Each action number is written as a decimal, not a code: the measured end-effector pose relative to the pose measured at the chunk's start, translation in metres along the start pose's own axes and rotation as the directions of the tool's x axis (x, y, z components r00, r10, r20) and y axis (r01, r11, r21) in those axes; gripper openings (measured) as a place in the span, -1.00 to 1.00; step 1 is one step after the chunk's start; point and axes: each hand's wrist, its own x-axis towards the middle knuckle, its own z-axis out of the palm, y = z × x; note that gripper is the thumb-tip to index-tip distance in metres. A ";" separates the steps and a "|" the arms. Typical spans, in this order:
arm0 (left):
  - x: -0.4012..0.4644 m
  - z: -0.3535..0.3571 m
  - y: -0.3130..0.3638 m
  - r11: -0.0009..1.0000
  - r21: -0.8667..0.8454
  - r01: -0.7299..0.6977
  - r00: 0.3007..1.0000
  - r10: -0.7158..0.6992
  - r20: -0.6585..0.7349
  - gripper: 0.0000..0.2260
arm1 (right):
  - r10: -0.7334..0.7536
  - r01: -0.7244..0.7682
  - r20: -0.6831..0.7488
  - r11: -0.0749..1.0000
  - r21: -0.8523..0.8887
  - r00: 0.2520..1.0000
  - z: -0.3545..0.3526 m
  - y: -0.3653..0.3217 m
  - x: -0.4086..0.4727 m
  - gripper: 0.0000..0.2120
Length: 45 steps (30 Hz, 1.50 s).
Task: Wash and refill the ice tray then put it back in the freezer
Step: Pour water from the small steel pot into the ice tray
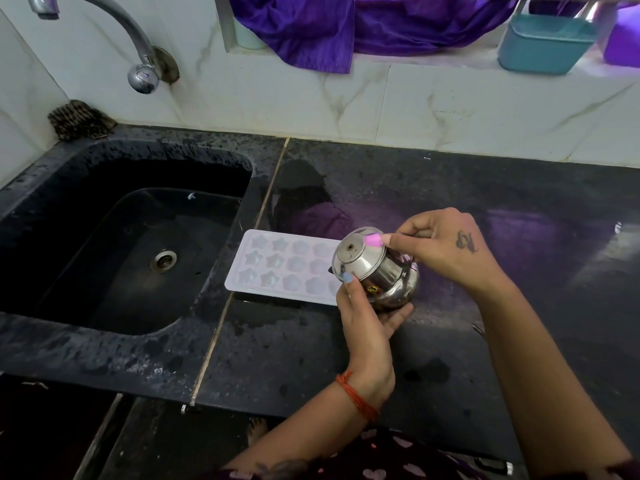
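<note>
White ice tray (277, 263) with star and flower moulds lies flat on the wet black countertop (450, 188), just right of the black sink (114, 244); its right end is hidden behind a small steel pot (375, 270). The pot is held tilted on its side above that end, mouth toward the sink. Left hand (367, 320) cups it from below, fingers curled round the body. Right hand (440, 244) pinches the rim from above. Steel tap (138, 46) stands over the sink's rear-left corner.
</note>
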 end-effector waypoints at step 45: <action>-0.004 0.009 -0.015 0.993 0.059 0.104 0.992 -0.108 0.067 -0.57 | 0.068 -0.072 -0.086 0.996 -0.045 0.994 -0.014 0.018 -0.004 -0.73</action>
